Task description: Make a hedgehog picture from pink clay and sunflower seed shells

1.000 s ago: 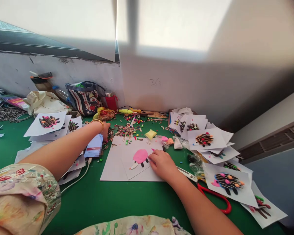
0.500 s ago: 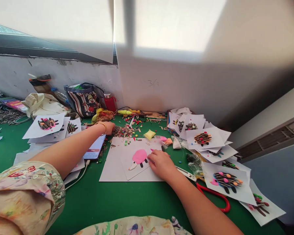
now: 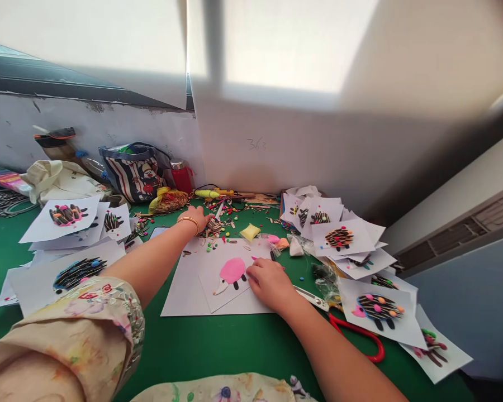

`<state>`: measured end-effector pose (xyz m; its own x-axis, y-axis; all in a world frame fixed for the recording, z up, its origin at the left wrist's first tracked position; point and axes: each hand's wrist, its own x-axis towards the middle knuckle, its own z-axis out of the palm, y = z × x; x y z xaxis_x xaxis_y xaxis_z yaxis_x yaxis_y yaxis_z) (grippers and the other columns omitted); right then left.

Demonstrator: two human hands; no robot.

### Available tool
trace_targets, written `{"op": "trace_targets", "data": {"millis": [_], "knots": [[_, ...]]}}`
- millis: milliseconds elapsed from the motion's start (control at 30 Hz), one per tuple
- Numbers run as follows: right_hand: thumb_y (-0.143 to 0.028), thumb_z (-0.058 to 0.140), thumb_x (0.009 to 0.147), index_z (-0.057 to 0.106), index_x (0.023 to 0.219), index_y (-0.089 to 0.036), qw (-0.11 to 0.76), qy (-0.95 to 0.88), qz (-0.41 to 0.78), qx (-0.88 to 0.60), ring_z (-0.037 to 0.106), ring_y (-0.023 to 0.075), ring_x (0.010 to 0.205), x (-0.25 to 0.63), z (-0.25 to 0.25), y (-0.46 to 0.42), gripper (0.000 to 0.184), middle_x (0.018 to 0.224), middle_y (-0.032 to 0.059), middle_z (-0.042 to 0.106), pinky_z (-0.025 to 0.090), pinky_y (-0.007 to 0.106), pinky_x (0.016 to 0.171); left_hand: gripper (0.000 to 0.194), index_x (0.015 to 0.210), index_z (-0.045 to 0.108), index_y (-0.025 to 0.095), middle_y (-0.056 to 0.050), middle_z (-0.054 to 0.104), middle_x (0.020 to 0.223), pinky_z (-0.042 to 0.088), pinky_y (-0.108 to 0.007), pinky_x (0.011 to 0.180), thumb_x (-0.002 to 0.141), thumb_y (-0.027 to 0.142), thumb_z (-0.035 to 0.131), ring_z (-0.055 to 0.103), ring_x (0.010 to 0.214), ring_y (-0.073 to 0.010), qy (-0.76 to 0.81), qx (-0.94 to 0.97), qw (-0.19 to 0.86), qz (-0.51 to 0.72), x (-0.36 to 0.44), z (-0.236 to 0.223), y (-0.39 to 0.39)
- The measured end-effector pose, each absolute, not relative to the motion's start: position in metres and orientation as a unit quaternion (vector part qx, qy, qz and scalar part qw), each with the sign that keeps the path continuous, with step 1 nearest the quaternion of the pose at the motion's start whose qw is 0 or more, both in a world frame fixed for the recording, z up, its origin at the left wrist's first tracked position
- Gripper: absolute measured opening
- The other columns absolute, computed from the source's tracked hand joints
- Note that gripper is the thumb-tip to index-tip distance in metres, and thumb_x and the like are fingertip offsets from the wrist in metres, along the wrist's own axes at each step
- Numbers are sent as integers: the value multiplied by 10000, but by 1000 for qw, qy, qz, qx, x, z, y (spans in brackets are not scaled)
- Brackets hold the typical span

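My left hand, with a gold bangle at the wrist, reaches over a pile of striped seeds behind the paper. Its fingers bend down at the pile's edge; whether they hold a seed is hidden. My right hand lies with its fingertips on the right side of a small white card. That card rests on a larger white sheet. On the card is a hedgehog shape of pink clay with a white snout and dark feet. A thin pink thing shows beside my right fingers.
Stacked cards with seed hedgehogs stand at left and right. Red-handled scissors lie near my right forearm. Behind the sheet are a yellow clay packet, small coloured balls and a striped bag. A phone is partly under my left arm.
My left hand has shifted a little right along the seeds, its forearm now covering most of the phone. The view has turned slightly right. My right hand stays on the card.
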<state>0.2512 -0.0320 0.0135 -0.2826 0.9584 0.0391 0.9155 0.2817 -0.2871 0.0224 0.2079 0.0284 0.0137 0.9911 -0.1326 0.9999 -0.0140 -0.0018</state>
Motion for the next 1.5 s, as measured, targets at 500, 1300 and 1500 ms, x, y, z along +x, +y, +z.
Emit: {"op": "trace_targets", "data": {"millis": [500, 1300, 1500], "knots": [[-223, 558, 885, 671, 1078, -255, 104, -794, 105, -589, 549, 206, 1005, 252, 14, -33, 226, 1076, 49, 635, 368, 322, 826, 345, 1224, 567, 174, -98, 581, 1235, 528, -424, 880, 925, 345, 582, 601, 1057, -224, 703, 590, 308, 250, 16, 43, 231], [-252, 535, 910, 722, 989, -254, 108, -797, 91, -587, 599, 199, 954, 252, 14, -34, 203, 981, 43, 671, 393, 319, 805, 260, 787, 460, 171, 18, 462, 598, 348, -113, 304, 990, 283, 343, 523, 458, -75, 207, -57, 793, 571, 9, 47, 135], [-218, 513, 922, 725, 945, -222, 144, -801, 86, -575, 620, 199, 970, 251, 11, -33, 213, 930, 44, 686, 402, 317, 843, 196, 875, 540, 147, -77, 635, 785, 587, -215, 526, 974, 211, 383, 682, 699, -147, 216, -108, 785, 571, 7, 34, 100]]}}
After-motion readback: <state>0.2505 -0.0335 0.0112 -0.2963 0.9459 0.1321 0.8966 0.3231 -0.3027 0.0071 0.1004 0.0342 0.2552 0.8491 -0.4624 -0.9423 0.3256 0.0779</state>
